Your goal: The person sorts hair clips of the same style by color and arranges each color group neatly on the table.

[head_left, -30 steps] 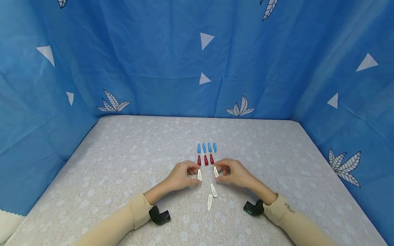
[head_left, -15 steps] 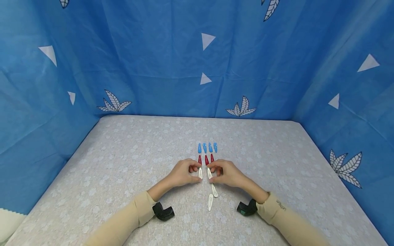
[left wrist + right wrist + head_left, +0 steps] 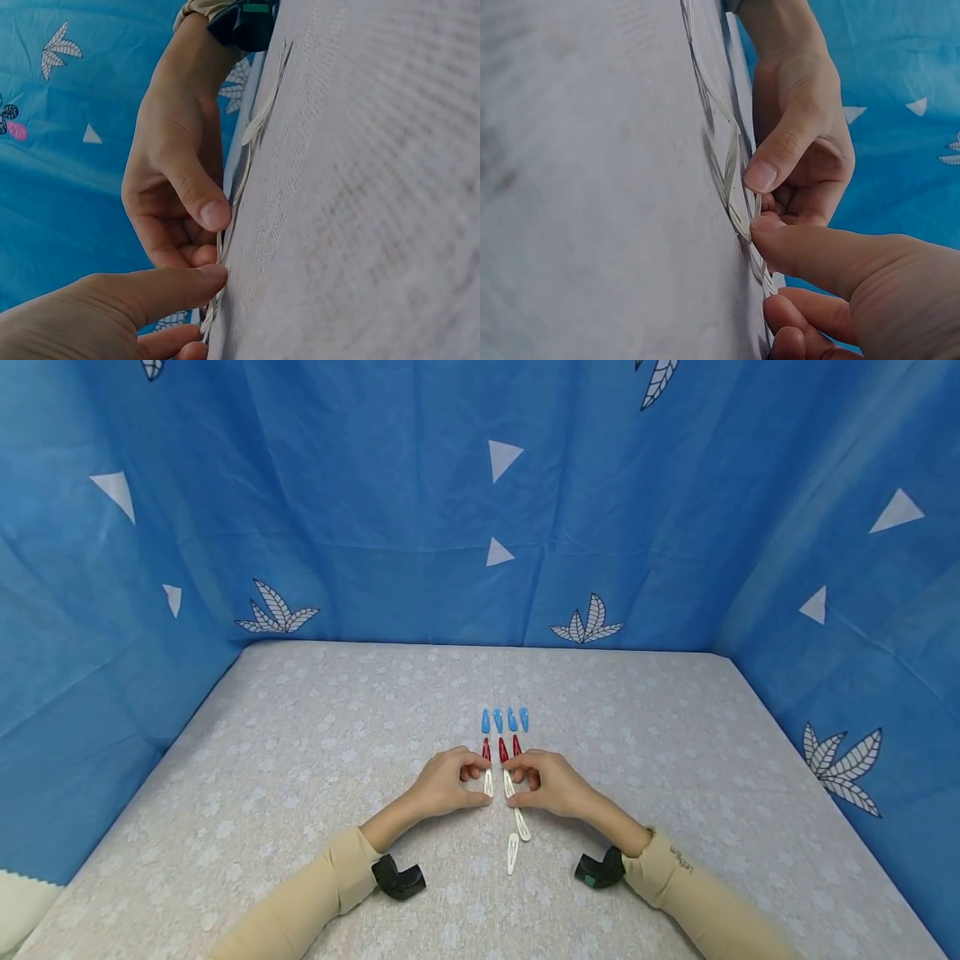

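Note:
My left hand (image 3: pixel 447 783) pinches a white snap hair clip (image 3: pixel 488 784) lengthwise between thumb and fingers, low over the tablecloth. Just to its right, my right hand (image 3: pixel 553 783) holds a second white hair clip (image 3: pixel 510 784) in the same way; its lower end meets a loose white hair clip (image 3: pixel 522 827) in the head view. Another white hair clip (image 3: pixel 512 853) lies nearer the front. Behind the fingers are three red hair clips, the middle red clip (image 3: pixel 503 749) partly covered by the right fingertips. In the left wrist view, both thumbs (image 3: pixel 214 214) come close together.
Several blue hair clips (image 3: pixel 498 720) form a row behind the red ones. A pale floral cloth (image 3: pixel 337 718) covers the table. Blue patterned curtains (image 3: pixel 420 510) enclose the back and sides. Black wrist devices (image 3: pixel 399 878) sit at both cuffs.
Over the last second my right hand has moved left with its white clip, closing the gap to the left hand's clip. In the latest half second both hands have stayed nearly still.

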Demonstrator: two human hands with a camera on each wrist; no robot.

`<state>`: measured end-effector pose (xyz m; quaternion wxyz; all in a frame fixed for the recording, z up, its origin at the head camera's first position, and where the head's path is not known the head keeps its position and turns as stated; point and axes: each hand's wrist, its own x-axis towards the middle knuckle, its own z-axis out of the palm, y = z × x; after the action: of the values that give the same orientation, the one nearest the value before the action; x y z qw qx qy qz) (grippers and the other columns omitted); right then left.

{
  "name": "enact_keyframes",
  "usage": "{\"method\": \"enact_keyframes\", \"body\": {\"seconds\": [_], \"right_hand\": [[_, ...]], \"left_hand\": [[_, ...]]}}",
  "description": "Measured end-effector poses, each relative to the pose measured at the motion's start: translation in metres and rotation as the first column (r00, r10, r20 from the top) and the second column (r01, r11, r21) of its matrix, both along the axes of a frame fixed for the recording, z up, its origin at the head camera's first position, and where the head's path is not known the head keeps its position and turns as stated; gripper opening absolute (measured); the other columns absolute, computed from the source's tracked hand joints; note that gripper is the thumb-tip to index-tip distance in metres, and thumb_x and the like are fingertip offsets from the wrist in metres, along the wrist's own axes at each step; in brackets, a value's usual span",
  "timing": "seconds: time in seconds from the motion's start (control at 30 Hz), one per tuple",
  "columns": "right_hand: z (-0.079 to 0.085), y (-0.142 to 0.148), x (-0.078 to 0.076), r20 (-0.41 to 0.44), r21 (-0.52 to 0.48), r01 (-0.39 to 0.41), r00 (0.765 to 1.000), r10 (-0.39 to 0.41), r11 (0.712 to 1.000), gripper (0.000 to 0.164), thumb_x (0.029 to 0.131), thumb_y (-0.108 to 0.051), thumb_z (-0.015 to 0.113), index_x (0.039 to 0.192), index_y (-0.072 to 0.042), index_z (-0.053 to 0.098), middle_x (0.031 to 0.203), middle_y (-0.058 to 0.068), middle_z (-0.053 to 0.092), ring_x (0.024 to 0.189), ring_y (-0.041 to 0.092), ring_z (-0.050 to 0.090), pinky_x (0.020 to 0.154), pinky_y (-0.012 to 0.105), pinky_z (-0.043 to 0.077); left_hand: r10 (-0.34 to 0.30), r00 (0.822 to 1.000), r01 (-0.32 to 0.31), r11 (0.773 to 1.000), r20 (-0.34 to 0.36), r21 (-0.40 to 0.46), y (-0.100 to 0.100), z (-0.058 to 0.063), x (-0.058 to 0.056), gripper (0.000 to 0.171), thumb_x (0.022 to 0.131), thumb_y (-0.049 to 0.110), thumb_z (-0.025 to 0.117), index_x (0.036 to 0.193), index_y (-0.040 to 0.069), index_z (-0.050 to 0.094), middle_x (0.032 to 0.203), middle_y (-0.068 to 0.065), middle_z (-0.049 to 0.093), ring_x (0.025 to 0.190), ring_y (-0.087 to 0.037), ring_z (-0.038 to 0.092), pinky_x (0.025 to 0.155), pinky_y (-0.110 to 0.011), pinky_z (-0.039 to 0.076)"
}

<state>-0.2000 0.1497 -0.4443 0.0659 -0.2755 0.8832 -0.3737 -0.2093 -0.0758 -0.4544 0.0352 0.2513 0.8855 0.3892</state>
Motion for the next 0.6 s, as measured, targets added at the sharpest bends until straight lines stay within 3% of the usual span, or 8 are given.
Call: {"method": "enact_keyframes", "body": {"seconds": [0.6], "right_hand": [[-0.0027,-0.0038,0.0012,-0.021,0.017,0.032,0.999,-0.032,0.999,0.047,0.076,-0.018,0.084,0.118,-0.002,0.068,0.085,0.002,0.061,0.062,0.002,0.043,0.056,0.020,0.040]], "left_hand": [[0.004,0.999,-0.005,1.000,-0.038,-0.029,0.0002,-0.0035,0.0009,0.043,0.067,0.021,0.088,0.106,0.010,0.074,0.081,0.005,0.057,0.072,-0.008,0.048,0.064,-0.021,0.038]]}}
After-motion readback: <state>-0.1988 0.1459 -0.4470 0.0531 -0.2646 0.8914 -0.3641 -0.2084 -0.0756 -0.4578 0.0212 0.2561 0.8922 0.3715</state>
